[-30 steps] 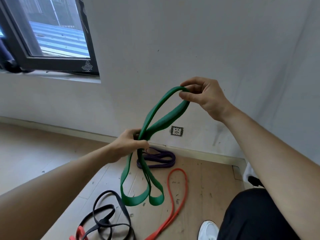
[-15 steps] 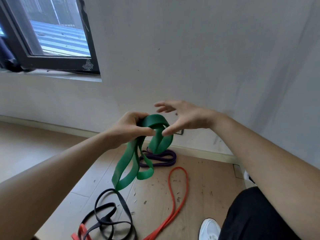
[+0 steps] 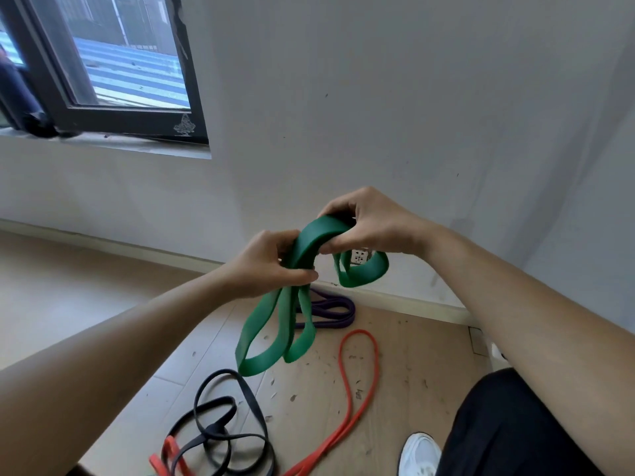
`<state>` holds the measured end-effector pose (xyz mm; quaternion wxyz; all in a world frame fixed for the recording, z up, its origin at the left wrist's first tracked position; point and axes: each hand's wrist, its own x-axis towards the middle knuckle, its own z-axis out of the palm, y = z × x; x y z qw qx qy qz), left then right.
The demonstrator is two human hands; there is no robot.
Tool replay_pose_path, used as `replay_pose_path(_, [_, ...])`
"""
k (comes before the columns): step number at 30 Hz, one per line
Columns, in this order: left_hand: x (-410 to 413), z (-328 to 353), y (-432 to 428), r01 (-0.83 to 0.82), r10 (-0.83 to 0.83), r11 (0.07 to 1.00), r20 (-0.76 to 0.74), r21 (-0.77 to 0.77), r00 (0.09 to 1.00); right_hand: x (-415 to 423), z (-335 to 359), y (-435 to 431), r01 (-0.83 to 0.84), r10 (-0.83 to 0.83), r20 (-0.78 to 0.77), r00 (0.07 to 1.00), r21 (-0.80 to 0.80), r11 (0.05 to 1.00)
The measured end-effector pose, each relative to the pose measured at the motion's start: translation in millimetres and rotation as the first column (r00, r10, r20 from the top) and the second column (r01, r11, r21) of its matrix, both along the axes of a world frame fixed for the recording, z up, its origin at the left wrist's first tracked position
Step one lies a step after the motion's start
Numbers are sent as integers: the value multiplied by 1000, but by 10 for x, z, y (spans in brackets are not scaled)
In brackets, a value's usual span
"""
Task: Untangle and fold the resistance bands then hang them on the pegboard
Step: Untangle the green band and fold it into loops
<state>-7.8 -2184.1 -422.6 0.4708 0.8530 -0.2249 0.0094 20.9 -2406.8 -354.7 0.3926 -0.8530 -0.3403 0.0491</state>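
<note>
A wide green resistance band (image 3: 275, 333) hangs doubled over in front of me, held in the air by both hands. My left hand (image 3: 266, 262) grips the gathered strands at the middle, with loops dangling below it. My right hand (image 3: 367, 223) pinches the top fold, and a shorter loop droops under it to the right. On the wooden floor lie a purple band (image 3: 331, 310), a red band (image 3: 357, 383) and a tangled black band (image 3: 220, 431). No pegboard is in view.
A grey wall (image 3: 412, 115) with a socket (image 3: 359, 257) stands close ahead, with a dark-framed window (image 3: 113, 80) at upper left. My white shoe (image 3: 421, 455) and black trouser leg (image 3: 508, 434) are at lower right. Small debris litters the floor.
My right hand brought the raised loop down onto my left hand, opened, then closed on the new top fold. The green band now hangs in shorter loops.
</note>
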Motion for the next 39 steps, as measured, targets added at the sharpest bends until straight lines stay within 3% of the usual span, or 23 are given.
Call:
replay_pose_path(5, [-9,-138,-19,-15,17,1000,-115,23,993,62,73,-157,50,-42,-39,998,261,964])
replay_pose_path(11, [-41,30,-118,-61,-7,964,-256,-259,967,217,-23,-403,166,-152,-66,986,363,917])
replay_pose_path(15, [-2,129,-72,-151,49,907,-258,-393,965,310,-127,-607,211,-188,-112,976,248,946])
replay_pose_path(21, [35,231,-103,-180,93,868,-205,-462,974,299,-260,-597,139,-164,-199,966,-131,982])
replay_pose_path(23, [34,246,-145,-133,63,881,-166,-455,984,246,-255,-479,66,-105,-253,962,-158,985])
replay_pose_path(25, [15,262,-192,-95,50,906,-120,-411,991,179,-217,-341,15,-32,-308,951,-58,998])
replay_pose_path(28, [-9,266,-217,-65,47,940,-62,-335,997,105,-189,-154,-31,46,-270,962,57,998])
replay_pose_path(33, [6,260,-151,-123,93,943,-110,-309,990,91,-218,-59,2,6,-175,985,49,999])
replay_pose_path(39, [-10,214,-41,-95,73,982,-136,-165,988,69,-189,-53,30,-10,-197,980,100,995])
